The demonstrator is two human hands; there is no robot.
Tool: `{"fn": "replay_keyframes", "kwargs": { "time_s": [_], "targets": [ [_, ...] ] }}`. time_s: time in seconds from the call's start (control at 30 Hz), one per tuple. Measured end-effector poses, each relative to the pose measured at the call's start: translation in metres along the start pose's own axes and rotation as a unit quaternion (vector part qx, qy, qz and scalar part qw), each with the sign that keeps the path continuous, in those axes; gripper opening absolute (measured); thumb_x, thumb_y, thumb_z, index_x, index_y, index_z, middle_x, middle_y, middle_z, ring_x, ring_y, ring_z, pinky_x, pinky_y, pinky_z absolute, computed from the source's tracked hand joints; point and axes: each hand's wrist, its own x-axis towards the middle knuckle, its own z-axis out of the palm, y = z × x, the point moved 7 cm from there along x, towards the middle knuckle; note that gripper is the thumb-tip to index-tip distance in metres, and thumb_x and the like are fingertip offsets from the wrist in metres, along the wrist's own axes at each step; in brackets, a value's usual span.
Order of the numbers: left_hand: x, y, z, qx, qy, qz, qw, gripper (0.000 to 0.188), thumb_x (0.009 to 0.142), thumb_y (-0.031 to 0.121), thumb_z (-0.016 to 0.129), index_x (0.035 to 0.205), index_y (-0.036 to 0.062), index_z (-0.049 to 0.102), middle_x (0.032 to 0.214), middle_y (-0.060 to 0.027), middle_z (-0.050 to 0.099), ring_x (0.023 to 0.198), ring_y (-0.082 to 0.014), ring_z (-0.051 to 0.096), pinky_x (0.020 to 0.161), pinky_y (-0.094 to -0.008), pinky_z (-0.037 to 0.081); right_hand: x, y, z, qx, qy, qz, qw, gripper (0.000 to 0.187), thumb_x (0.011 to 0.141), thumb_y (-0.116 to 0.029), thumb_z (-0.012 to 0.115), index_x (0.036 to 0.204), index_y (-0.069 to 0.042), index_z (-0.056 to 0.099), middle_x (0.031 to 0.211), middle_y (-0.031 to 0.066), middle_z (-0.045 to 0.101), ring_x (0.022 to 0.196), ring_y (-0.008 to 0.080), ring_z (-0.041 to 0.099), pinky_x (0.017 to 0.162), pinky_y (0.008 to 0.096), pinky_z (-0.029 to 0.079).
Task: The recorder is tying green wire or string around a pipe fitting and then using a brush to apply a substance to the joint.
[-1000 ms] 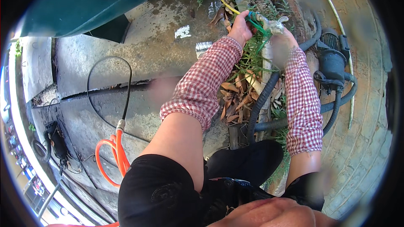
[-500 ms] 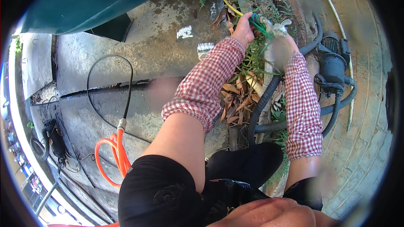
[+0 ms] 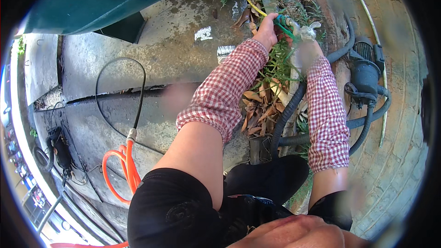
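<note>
My left hand (image 3: 265,32) is closed round the end of a yellow hose (image 3: 254,4), by a blue hose fitting (image 3: 280,19). Thin green strands (image 3: 285,30) hang between the hands. Just right of the fitting is a pale metal tap (image 3: 306,32) with a wing-shaped handle, and the fitting seems to meet it. My right hand (image 3: 314,49) is at the tap from below and right. The tap and a blurred spot on the lens cover most of its fingers, so I cannot make out its grip.
A dark pump (image 3: 365,74) with ribbed grey hoses (image 3: 290,115) stands at right on brick paving. Weeds and dry leaves (image 3: 268,110) lie below my hands. A big green tank (image 3: 110,2) fills the upper left. An orange hose (image 3: 130,167) coils at lower left.
The view has shifted slightly. My right forearm has moved a little left, its hand still at the tap. My left hand keeps its hold on the hose end.
</note>
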Motion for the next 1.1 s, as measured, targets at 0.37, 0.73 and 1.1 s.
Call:
{"fn": "replay_keyframes", "kwargs": {
  "time_s": [0.37, 0.73, 1.1],
  "targets": [
    [-0.002, 0.008, -0.009, 0.005, 0.012, 0.002, 1.0, 0.024, 0.082, 0.033, 0.043, 0.076, 0.0139, 0.056, 0.068, -0.0018, 0.06, 0.06, -0.018, 0.05, 0.051, -0.0315, 0.033, 0.031, 0.006, -0.039, -0.06, 0.037, 0.037, 0.997, 0.017, 0.08, -0.016, 0.061, 0.094, -0.005, 0.06, 0.094, 0.0074, 0.062, 0.082, 0.0193, 0.057, 0.07, 0.0326, 0.047],
    [-0.019, 0.012, -0.008, 0.012, 0.014, 0.0, 1.0, 0.026, 0.08, 0.033, 0.046, 0.074, 0.0114, 0.058, 0.068, -0.0058, 0.058, 0.057, -0.0191, 0.049, 0.049, -0.0297, 0.033, -0.029, 0.0, 0.022, -0.104, 0.068, 0.05, 0.991, 0.032, 0.086, -0.029, 0.052, 0.105, -0.003, 0.054, 0.088, 0.0142, 0.062, 0.065, 0.0285, 0.061, 0.057, 0.0462, 0.053],
    [-0.001, 0.004, -0.004, 0.053, 0.001, 0.0, 0.999, 0.031, 0.084, 0.04, 0.041, 0.073, 0.0168, 0.057, 0.066, -0.001, 0.056, 0.058, -0.0149, 0.045, 0.049, -0.0288, 0.03, -0.009, 0.004, 0.003, -0.199, -0.017, 0.076, 0.977, 0.039, 0.086, -0.038, 0.048, 0.102, -0.002, 0.056, 0.081, 0.0124, 0.061, 0.064, 0.0209, 0.057, 0.056, 0.0334, 0.047]
  ]
}}
